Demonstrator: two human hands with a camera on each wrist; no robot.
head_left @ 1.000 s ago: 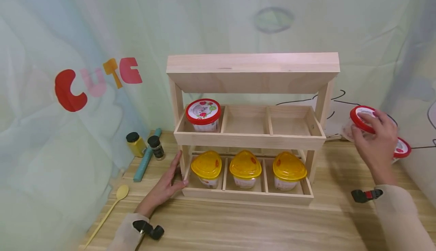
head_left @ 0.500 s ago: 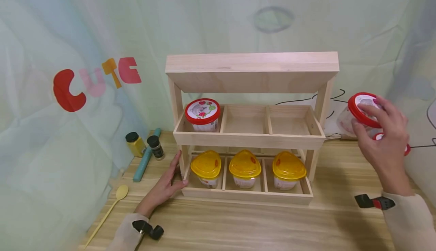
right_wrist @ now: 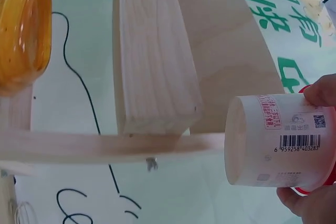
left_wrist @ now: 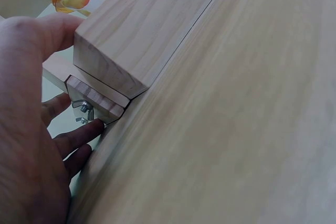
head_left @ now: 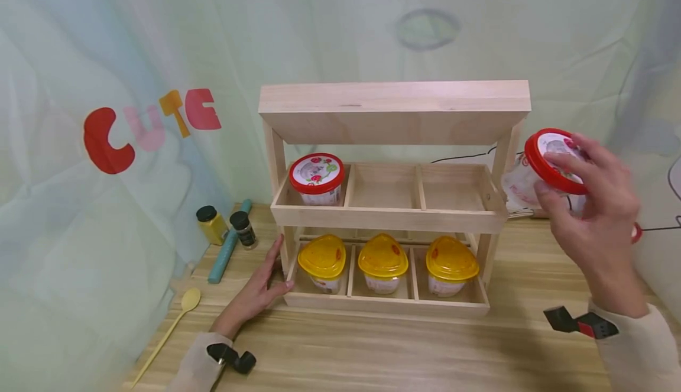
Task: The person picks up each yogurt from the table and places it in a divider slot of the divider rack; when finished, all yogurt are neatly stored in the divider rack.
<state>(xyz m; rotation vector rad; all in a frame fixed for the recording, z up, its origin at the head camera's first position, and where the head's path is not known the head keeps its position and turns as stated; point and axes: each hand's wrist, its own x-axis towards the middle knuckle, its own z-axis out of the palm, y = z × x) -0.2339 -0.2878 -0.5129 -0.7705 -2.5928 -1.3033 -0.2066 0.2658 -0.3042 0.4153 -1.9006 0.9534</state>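
The right hand (head_left: 590, 214) holds a red-lidded tub (head_left: 542, 170) in the air just right of the wooden rack (head_left: 393, 111), fingers curled round the lid rim. It looks light, thin-walled, slick plastic — best gripped there, not squeezed. The left hand (head_left: 260, 288) rests flat against the rack's base.

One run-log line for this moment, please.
right hand: holds red-lidded white plastic cup | left hand: rests on wooden rack base

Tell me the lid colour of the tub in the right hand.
Red rim with a white printed centre on the tub; the head view shows it best.
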